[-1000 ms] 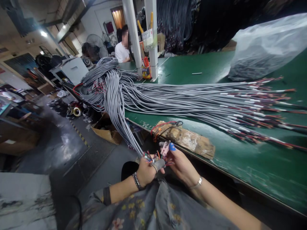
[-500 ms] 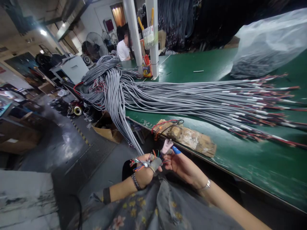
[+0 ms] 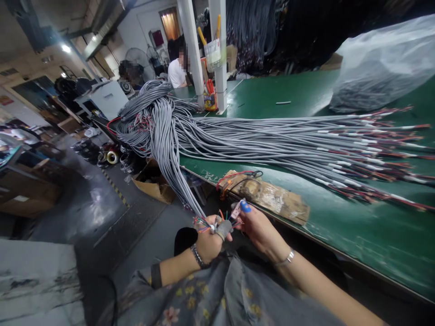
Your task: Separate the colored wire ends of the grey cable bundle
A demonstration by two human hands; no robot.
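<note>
My left hand is closed around the end of a grey cable, whose thin coloured wires fan out above the fist; a grey sleeve covers the thumb. My right hand is just to its right, fingers pinched on a small pale connector, with a blue cover on one fingertip. Both hands hover below the front edge of the green table, over my lap. The cable runs up into a big bundle of grey cables lying across the table.
A worn cardboard-wrapped block with red wires sits on the table edge. A large clear plastic bag lies at the back right. White posts stand mid-table. An open carton sits on the floor. Two people sit far back.
My right hand has drawn back close to the left hand with the connector, after swinging slightly out to the right half a second ago. The left hand has stayed closed on the cable end.
</note>
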